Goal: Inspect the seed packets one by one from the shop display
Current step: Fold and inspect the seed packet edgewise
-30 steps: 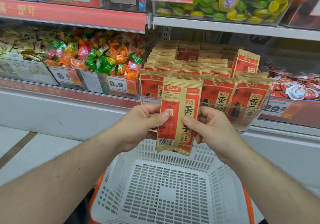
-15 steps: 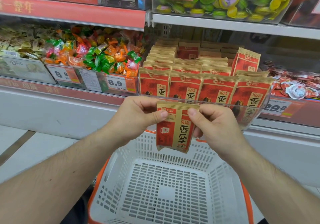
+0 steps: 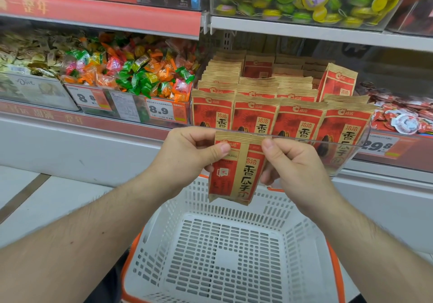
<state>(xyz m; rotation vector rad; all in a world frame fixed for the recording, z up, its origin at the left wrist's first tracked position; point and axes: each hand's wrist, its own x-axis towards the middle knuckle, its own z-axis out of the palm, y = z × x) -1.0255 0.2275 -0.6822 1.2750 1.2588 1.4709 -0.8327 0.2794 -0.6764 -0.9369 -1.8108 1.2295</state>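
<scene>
Above basket (image 3: 234,244): red-tan seed pkt (image 3: 234,173)

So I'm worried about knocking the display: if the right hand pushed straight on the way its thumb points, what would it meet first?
Probably the held seed packet, which the right hand already pinches; beyond it, the left hand. The thumb points sideways, not toward the display bin, though depth is unclear.

Both forearms are bare to the frame edge, lightly haired; left hand (image 3: 187,155) and right hand (image 3: 295,164) ungloved.

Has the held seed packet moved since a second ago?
Yes. The seed packet has dropped: its top edge, earlier above the clear bin rim, is now level with it.
</scene>
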